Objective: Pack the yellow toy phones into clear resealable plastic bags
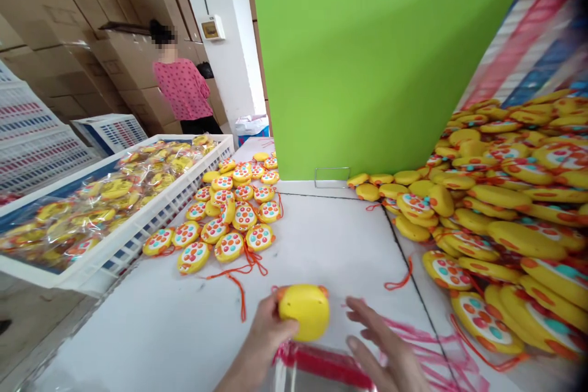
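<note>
A yellow toy (pixel 307 311) with orange corner tips is gripped by my left hand (pixel 261 334), thumb across its plain face. To its right, my right hand (pixel 383 346) holds nothing, its fingers apart and slightly curled. Below both hands lies a clear plastic bag or stack of bags (pixel 316 370) with a red band, partly cut off by the frame's bottom edge. Beyond, a group of similar toys (pixel 229 246) lies on the white table (pixel 321 233), most with dotted white faces up and orange cords trailing.
A large heap of yellow toys (pixel 496 245) covers the right side. A green board (pixel 358 73) stands upright at the back. At left, a white crate (pixel 114 257) holds bagged toys. Pink strips (pixel 422 343) lie near my right hand. A person (pixel 181 89) stands by stacked cartons (pixel 124 61).
</note>
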Tool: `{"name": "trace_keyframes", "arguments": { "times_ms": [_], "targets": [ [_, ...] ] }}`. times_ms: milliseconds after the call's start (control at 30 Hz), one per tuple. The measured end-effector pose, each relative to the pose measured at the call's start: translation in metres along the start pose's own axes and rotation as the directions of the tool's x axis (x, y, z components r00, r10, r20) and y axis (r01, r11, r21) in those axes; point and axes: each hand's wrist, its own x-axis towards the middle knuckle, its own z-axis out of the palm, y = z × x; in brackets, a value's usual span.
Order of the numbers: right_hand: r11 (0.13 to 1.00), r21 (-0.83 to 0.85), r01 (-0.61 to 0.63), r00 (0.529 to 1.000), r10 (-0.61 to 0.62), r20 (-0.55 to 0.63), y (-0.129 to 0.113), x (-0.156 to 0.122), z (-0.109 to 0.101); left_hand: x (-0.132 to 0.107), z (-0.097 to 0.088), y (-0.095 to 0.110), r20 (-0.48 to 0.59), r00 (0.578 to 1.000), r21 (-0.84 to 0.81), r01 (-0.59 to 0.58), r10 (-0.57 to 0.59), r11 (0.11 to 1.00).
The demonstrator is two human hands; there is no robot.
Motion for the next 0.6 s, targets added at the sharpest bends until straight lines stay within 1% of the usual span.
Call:
{"name": "trace_keyframes", "arguments": {
  "times_ms": [33,67,100,133,167,200,233,267,300,367,400,433,467,500,533,600],
  "targets": [
    [0.994,0.098,-0.051,0.998,0.046,0.045,-0.006,0.006,0.013,-0.004,0.010,-0.003,0.091,0.996,0.001,-0.007,0.007,1.000],
    [0.979,0.179,-0.103,0.993,0.089,0.081,-0.011,0.010,0.023,-0.008,0.017,-0.006,0.138,0.990,0.031,-0.025,0.021,0.999],
    [0.966,0.221,-0.132,0.988,0.111,0.102,-0.016,0.013,0.029,-0.012,0.019,-0.009,0.129,0.990,0.101,-0.063,0.050,0.993],
    [0.963,0.234,-0.132,0.989,0.110,0.103,-0.021,0.014,0.033,-0.017,0.017,-0.012,0.068,0.992,0.219,-0.114,0.102,0.969],
    [0.969,0.223,-0.110,0.992,0.094,0.079,-0.024,0.014,0.034,-0.021,0.013,-0.017,-0.017,0.983,0.372,-0.162,0.182,0.914],
    [0.979,0.194,-0.067,0.997,0.060,0.042,-0.026,0.014,0.033,-0.026,0.007,-0.023,-0.076,0.957,0.534,-0.197,0.279,0.822],
    [0.987,0.157,-0.017,1.000,0.017,-0.001,-0.027,0.013,0.031,-0.032,0.002,-0.032,-0.079,0.924,0.674,-0.226,0.373,0.703],
    [0.992,0.121,0.027,0.999,-0.022,-0.043,-0.027,0.013,0.029,-0.038,-0.002,-0.043,-0.018,0.895,0.775,-0.270,0.446,0.572],
    [0.994,0.090,0.062,0.996,-0.055,-0.075,-0.026,0.012,0.027,-0.044,-0.004,-0.055,0.089,0.867,0.831,-0.336,0.490,0.443],
    [0.993,0.050,0.104,0.990,-0.098,-0.104,-0.024,0.009,0.027,-0.056,-0.002,-0.081,0.326,0.799,0.851,-0.481,0.506,0.211],
    [0.992,0.041,0.116,0.988,-0.111,-0.103,-0.023,0.008,0.028,-0.061,0.001,-0.092,0.406,0.763,0.847,-0.521,0.503,0.106],
    [0.992,0.038,0.122,0.988,-0.118,-0.097,-0.023,0.005,0.029,-0.065,0.004,-0.102,0.450,0.735,0.849,-0.529,0.507,0.013],
    [0.992,0.044,0.121,0.990,-0.117,-0.082,-0.023,0.003,0.030,-0.066,0.008,-0.110,0.470,0.720,0.855,-0.516,0.511,-0.060],
    [0.993,0.057,0.108,0.992,-0.104,-0.066,-0.023,0.000,0.031,-0.066,0.011,-0.114,0.474,0.719,0.863,-0.495,0.509,-0.104],
    [0.994,0.079,0.078,0.996,-0.074,-0.054,-0.023,-0.003,0.032,-0.065,0.014,-0.117,0.465,0.727,0.872,-0.474,0.505,-0.121],
    [0.990,0.137,-0.019,0.999,0.024,-0.036,-0.024,-0.010,0.031,-0.062,0.018,-0.115,0.443,0.761,0.887,-0.449,0.473,-0.109]
  ]
}}
